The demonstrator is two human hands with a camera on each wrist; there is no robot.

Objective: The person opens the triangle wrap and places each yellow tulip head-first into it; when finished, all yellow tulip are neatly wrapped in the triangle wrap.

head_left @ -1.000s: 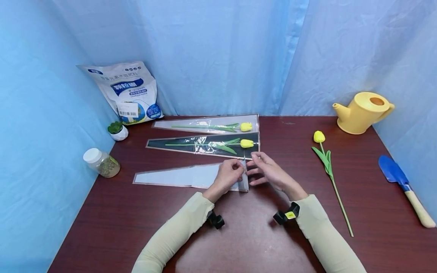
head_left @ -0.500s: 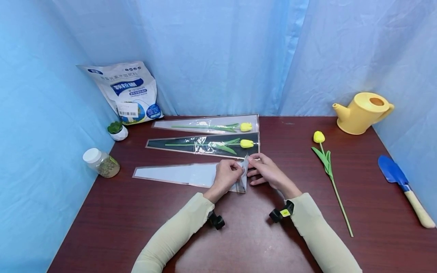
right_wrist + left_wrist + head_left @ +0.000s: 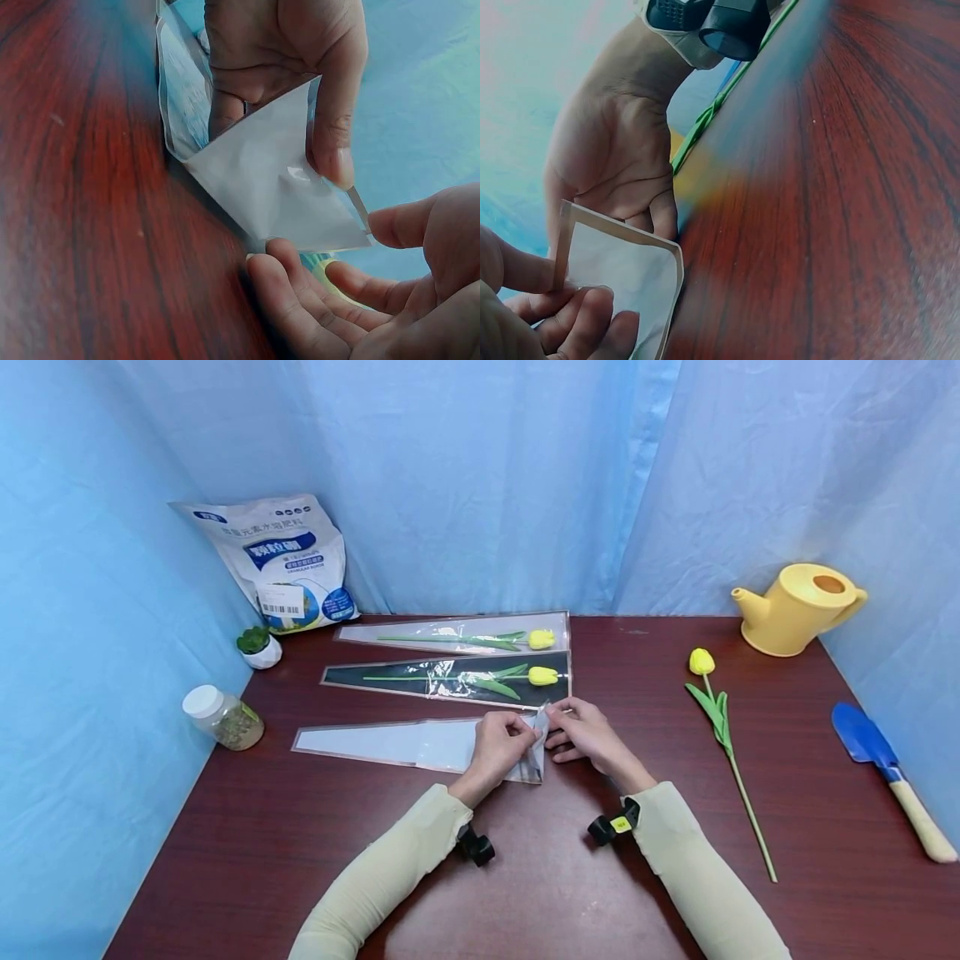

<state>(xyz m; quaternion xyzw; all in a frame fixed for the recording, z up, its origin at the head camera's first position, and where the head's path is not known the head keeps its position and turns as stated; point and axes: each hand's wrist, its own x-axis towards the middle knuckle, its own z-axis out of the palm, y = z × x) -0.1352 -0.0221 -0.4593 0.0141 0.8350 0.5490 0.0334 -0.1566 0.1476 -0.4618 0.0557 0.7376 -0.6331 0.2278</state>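
Observation:
A long tapered flower sleeve (image 3: 375, 743), pale with a bordered edge, lies flat on the table, its wide end lifted and bent. My left hand (image 3: 498, 747) pinches that raised end between thumb and fingers. Across from it, my right hand (image 3: 588, 739) holds the far upper corner, thumb and fingertips at the edge. In the right wrist view the raised sleeve end (image 3: 255, 165) stands between both hands. The left wrist view shows the same flap (image 3: 622, 262), pale with a tan border. Beyond lie two filled sleeves, one dark (image 3: 397, 675) and one pale (image 3: 442, 625), each with a yellow tulip.
To the right lies a loose yellow tulip (image 3: 722, 735). A yellow watering can (image 3: 787, 618) and a blue trowel (image 3: 862, 735) stand and lie farther right. At left are a fertilizer bag (image 3: 300, 552), a small potted plant (image 3: 260, 652) and a lidded jar (image 3: 232, 722).
My right hand has moved slightly left and taken the sleeve's far corner. The wide end has bent up toward the left. My left hand has kept its pinch, almost in place.

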